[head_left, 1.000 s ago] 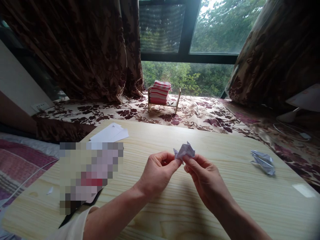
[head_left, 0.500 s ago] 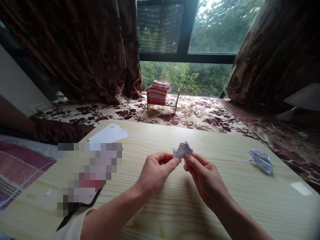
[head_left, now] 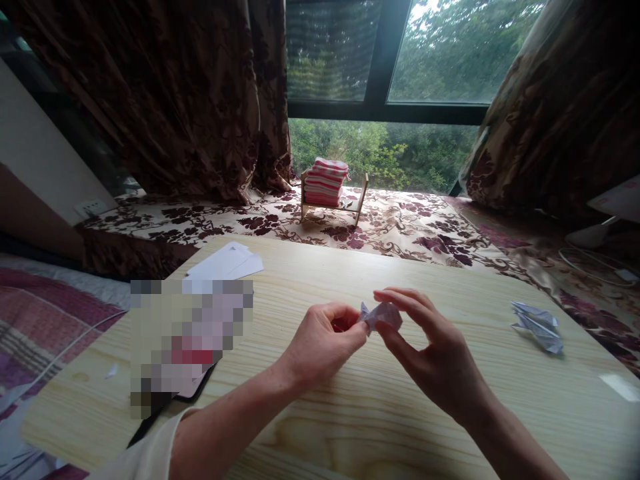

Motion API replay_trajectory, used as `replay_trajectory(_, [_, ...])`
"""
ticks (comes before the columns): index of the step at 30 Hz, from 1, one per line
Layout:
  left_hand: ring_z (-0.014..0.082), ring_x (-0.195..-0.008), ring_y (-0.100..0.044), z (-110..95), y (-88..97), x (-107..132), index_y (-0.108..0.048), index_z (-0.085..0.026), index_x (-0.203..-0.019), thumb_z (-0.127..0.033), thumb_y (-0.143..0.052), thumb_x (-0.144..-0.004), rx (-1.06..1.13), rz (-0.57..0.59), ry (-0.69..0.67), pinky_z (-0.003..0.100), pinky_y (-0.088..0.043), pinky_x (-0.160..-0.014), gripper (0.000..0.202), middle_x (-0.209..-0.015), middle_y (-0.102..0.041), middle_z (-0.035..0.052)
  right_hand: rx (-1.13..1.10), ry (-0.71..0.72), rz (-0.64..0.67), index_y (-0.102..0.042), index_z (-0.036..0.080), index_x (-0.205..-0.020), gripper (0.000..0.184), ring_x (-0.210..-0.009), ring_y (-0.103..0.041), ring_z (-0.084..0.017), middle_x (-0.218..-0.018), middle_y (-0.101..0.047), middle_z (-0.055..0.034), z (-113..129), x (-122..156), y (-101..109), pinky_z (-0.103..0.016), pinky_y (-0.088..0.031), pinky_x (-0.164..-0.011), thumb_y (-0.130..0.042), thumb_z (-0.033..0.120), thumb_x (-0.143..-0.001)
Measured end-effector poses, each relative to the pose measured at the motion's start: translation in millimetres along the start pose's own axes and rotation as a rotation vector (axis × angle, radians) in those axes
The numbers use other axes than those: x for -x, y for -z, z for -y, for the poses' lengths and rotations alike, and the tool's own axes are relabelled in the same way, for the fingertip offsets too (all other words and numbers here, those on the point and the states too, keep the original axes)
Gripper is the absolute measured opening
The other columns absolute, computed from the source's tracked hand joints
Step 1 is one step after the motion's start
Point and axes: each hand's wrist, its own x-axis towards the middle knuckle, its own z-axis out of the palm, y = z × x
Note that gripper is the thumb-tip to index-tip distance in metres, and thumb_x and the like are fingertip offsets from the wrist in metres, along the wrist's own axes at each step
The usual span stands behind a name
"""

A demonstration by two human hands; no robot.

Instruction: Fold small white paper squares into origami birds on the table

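nearby, a folded paper figure [head_left: 537,325] lies toward the table's [head_left: 350,413] right edge, white sheets [head_left: 225,262] at its far left corner. bare wood is left open along the near edge. the small folded paper [head_left: 383,315] is pinched above the table's middle between left hand [head_left: 323,343] and right hand [head_left: 435,353], perhaps by thumb and forefinger.
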Motion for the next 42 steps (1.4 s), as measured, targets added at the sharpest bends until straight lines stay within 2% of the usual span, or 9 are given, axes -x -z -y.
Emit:
replay_trajectory(3, [0.0116,-0.063,-0.051,-1.1,-0.3,0.2,-0.067,-0.012,-0.07,-0.024,-0.062,-0.073,0.092,0.036,0.01,0.023,-0.038,-0.059,0.013,-0.066,-0.061,0.0016,0.005,0.036,-0.023,-0.06,0.023,-0.109,0.029,-0.088,-0.058,-0.019,-0.096,-0.061,-0.0052,0.3,1.3,-4.3,-0.033,-0.049,-0.075,-0.055,0.011,-0.083])
replay_trajectory(7, [0.0116,-0.065,-0.053,-2.1,-0.2,-0.7,-0.069,-0.012,-0.071,-0.021,-0.066,-0.07,0.226,0.082,0.032,0.022,-0.039,-0.061,0.009,-0.068,-0.064,0.0014,0.023,0.044,-0.054,-0.062,0.023,-0.103,0.024,-0.082,-0.058,-0.017,-0.089,-0.062,-0.004,-0.7,1.0,-3.9,-0.03,-0.049,-0.068,-0.055,0.01,-0.084])
replay_trajectory(12, [0.011,-0.065,-0.053,-3.1,1.9,-1.7,-0.074,-0.013,-0.078,-0.02,-0.064,-0.072,0.205,0.04,0.024,0.022,-0.04,-0.062,0.013,-0.068,-0.066,0.0018,0.026,0.076,-0.03,-0.063,0.021,-0.096,0.016,-0.08,-0.057,-0.017,-0.085,-0.062,-0.004,1.2,-0.9,-2.8,-0.03,-0.048,-0.067,-0.059,0.012,-0.083])
replay_trajectory(17, [0.0112,-0.064,-0.051,-2.3,2.8,-0.7,-0.074,-0.013,-0.078,-0.023,-0.063,-0.073,0.186,0.095,0.041,0.022,-0.038,-0.062,0.016,-0.066,-0.064,0.0016,0.059,0.091,-0.064,-0.062,0.022,-0.089,0.009,-0.077,-0.056,-0.018,-0.082,-0.062,-0.004,1.3,-1.3,-3.9,-0.032,-0.048,-0.065,-0.06,0.015,-0.083])
replay_trajectory(23, [0.011,-0.061,-0.046,-1.2,4.2,-0.7,-0.067,-0.012,-0.062,-0.024,-0.059,-0.075,0.099,0.078,0.04,0.024,-0.036,-0.06,0.02,-0.058,-0.055,0.0,0.052,0.102,-0.029,-0.064,0.023,-0.093,0.014,-0.078,-0.056,-0.019,-0.082,-0.062,-0.0044,1.0,-0.5,-4.1,-0.032,-0.049,-0.065,-0.059,0.014,-0.084])
replay_trajectory(30, [0.0115,-0.059,-0.047,-7.1,2.9,0.4,-0.061,-0.013,-0.051,-0.025,-0.059,-0.071,0.123,0.02,0.092,0.024,-0.037,-0.06,0.023,-0.054,-0.054,0.0004,0.058,0.124,-0.015,-0.065,0.024,-0.094,0.017,-0.08,-0.055,-0.019,-0.084,-0.061,-0.0049,2.5,-0.6,-3.5,-0.033,-0.048,-0.066,-0.057,0.013,-0.085])
replay_trajectory(42, [0.0117,-0.06,-0.046,-6.5,1.2,1.2,-0.059,-0.013,-0.052,-0.03,-0.061,-0.072,0.175,0.026,0.074,0.025,-0.035,-0.061,0.026,-0.055,-0.054,0.0007,0.093,0.163,0.031,-0.065,0.022,-0.095,0.017,-0.08,-0.054,-0.019,-0.085,-0.059,-0.006,3.0,-1.2,-1.3,-0.033,-0.047,-0.066,-0.054,0.012,-0.086])
